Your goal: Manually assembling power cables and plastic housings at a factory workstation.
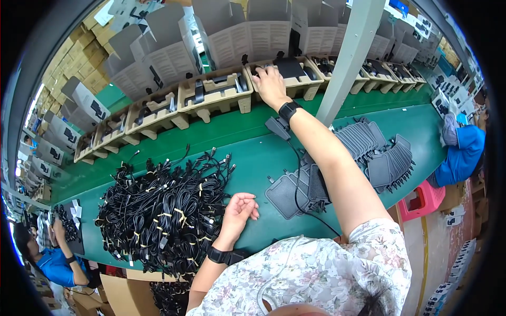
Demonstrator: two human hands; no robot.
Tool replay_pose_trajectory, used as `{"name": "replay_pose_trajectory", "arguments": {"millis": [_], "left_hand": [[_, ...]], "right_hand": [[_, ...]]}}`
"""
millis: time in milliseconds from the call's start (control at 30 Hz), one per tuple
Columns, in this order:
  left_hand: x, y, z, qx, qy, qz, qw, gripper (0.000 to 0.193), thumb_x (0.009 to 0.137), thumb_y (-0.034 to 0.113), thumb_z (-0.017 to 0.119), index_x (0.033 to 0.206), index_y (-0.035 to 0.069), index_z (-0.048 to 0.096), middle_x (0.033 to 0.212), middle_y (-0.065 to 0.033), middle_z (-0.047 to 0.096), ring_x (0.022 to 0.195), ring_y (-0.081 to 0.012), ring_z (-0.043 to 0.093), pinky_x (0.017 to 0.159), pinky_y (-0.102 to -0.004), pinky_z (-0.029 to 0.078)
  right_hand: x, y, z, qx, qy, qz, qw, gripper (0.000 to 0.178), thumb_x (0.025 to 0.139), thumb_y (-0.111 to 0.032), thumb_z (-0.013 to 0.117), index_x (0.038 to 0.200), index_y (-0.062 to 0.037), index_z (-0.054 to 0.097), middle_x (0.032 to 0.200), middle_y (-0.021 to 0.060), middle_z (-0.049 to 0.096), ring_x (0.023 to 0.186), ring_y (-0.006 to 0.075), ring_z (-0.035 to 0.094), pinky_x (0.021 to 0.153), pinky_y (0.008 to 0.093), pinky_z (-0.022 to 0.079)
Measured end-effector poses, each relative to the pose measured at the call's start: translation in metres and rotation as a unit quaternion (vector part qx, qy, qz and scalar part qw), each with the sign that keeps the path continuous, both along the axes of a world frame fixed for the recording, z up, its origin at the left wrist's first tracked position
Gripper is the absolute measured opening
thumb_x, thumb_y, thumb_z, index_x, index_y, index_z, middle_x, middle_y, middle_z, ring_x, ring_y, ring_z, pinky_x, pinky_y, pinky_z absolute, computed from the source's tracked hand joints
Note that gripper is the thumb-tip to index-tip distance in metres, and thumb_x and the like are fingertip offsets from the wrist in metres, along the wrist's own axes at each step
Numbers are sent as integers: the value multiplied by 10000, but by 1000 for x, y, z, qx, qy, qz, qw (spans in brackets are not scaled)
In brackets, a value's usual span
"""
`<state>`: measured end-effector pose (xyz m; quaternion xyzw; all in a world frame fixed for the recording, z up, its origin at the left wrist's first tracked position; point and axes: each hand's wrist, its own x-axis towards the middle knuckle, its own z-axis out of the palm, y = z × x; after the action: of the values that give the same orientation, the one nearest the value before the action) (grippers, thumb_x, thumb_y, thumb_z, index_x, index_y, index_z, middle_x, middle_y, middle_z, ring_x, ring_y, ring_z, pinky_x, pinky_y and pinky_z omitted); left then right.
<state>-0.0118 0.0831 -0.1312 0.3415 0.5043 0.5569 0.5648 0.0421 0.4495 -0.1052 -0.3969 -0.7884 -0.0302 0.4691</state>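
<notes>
My right hand (271, 83) reaches far forward and rests on a black flat part in a cardboard pulp tray (302, 85) on the green conveyor belt. My left hand (240, 209) lies open, palm up, on the green bench beside a large heap of bundled black cables (163, 208). Both wrists wear black bands. A thin black cord runs from the right wrist band down across the bench. Rows of grey flat pads (369, 150) lie to the right of my right arm.
More pulp trays (211, 97) with black parts line the belt, with open grey boxes (174, 52) behind them. A grey post (350, 58) rises right of my hand. Other people in blue sit at the far left (55, 263) and right (461, 152). A pink crate (421, 203) stands on the floor.
</notes>
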Motion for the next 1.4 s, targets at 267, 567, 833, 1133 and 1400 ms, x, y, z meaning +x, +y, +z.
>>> {"name": "replay_pose_trajectory", "arguments": {"millis": [267,567,833,1133,1400], "left_hand": [[8,-5,-1,-6,8,1,1000,160,922,88,534,1056,9,500,849,-68,593,670,-118,571,616,-235,478],[9,3,0,-6,5,4,1000,170,927,98,527,1071,15,489,861,-73,585,673,-122,581,600,-238,486],[26,2,4,50,345,-17,937,300,860,48,602,1136,19,489,951,-61,573,663,-82,551,579,-197,457],[34,-3,0,55,372,36,926,419,791,29,654,1172,35,481,1050,-85,537,666,-118,523,565,-239,458],[31,-2,-7,71,313,48,946,510,806,17,639,1262,33,410,1075,-110,524,645,-120,518,561,-240,464]], "right_hand": [[25,-14,10,-91,-86,69,990,398,896,-394,488,1057,-57,629,1181,132,556,1117,328,490,991,423,346],[71,-52,-1,37,-106,75,991,465,881,-409,538,1208,-78,547,1249,148,531,1166,325,486,1027,417,330],[204,-165,68,-239,-183,236,924,529,781,-321,685,1211,-54,531,1219,160,533,1122,325,503,953,387,401],[186,-256,22,-171,-295,266,902,767,647,-334,747,1297,-56,451,1315,159,443,1224,337,407,1029,453,310],[164,-258,17,-204,-331,320,864,841,606,-236,788,1338,-69,408,1402,173,347,1287,348,338,1082,459,257]]}}
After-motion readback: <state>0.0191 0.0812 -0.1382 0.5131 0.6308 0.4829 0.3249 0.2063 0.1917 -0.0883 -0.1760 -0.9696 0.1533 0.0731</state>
